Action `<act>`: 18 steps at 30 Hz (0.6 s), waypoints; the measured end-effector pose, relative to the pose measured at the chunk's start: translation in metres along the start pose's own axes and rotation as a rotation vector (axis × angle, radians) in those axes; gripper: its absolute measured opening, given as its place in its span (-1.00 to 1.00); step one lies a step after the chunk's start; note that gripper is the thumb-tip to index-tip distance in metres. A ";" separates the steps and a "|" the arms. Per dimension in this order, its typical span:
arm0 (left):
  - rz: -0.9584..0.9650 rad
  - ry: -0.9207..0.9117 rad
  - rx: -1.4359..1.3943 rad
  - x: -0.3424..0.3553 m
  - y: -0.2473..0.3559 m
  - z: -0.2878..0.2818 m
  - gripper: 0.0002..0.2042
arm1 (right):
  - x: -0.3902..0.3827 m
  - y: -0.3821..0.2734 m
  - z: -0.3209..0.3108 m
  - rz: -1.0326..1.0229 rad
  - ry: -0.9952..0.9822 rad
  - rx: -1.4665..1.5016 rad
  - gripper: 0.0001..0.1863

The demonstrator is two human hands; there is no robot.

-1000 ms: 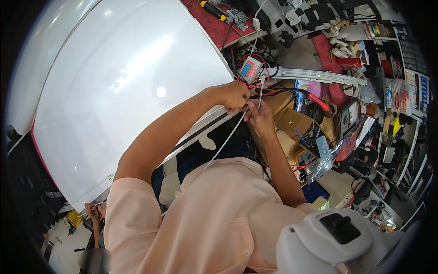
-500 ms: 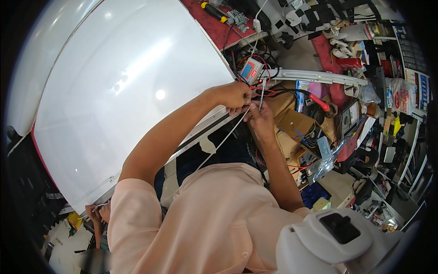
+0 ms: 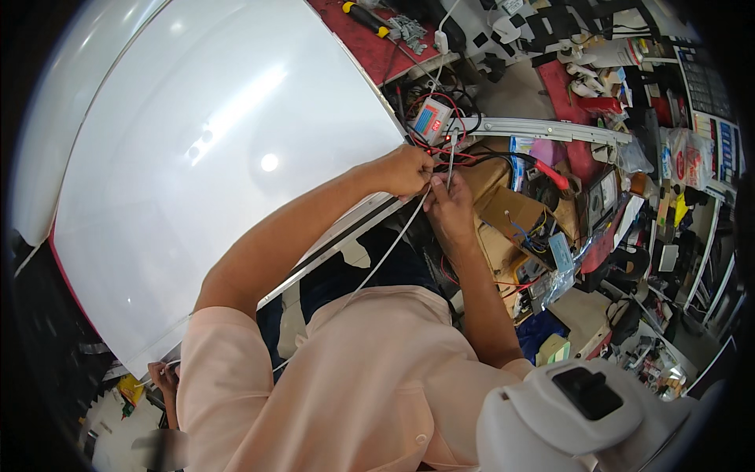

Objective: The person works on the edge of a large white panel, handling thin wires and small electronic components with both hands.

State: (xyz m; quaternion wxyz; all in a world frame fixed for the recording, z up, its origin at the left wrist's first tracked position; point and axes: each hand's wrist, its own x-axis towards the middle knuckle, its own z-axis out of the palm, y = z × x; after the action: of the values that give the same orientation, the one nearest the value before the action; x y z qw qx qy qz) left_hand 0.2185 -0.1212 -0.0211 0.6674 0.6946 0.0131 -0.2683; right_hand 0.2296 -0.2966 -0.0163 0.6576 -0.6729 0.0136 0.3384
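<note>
My left hand [image 3: 403, 171] is closed at the right edge of a large white glossy panel [image 3: 204, 189], fingers pinched on a thin white cable [image 3: 393, 245] that hangs down across my body. My right hand [image 3: 450, 206] is just right of and below it, fingers closed round the cable and a slim light metal piece [image 3: 451, 157] that points up. Their exact grip is partly hidden. A metal rail [image 3: 362, 211] runs along the panel's edge below my hands. A small white box with red digits [image 3: 432, 119] and red and black wires lies just beyond them.
A cluttered bench with cardboard [image 3: 510, 214], a long metal strip [image 3: 535, 128], a red-handled tool [image 3: 550, 173] and wires is at the right. A yellow-black screwdriver [image 3: 363, 20] lies on a red mat at the top. Another person's hand [image 3: 163, 377] is at the panel's lower-left corner.
My hands stay together at the panel's edge with small shifts of the fingers. The cable's lower part has moved. The other person's hand has shifted slightly.
</note>
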 end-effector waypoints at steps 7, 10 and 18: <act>-0.059 -0.074 -0.014 0.004 0.003 -0.007 -0.84 | 0.001 0.002 -0.006 0.034 -0.033 0.053 -0.89; -0.071 -0.012 -0.045 0.003 -0.001 0.001 -0.84 | -0.004 0.011 0.005 0.009 0.096 0.132 -0.89; -0.113 -0.134 -0.093 0.001 -0.001 -0.010 -0.84 | -0.004 0.013 0.001 0.044 0.053 0.214 -0.84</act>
State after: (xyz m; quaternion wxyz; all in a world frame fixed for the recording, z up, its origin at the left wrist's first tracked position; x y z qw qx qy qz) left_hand 0.2225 -0.1120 -0.0224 0.6822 0.6414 0.0200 -0.3505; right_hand 0.2204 -0.2993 -0.0258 0.7176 -0.6071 0.0818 0.3313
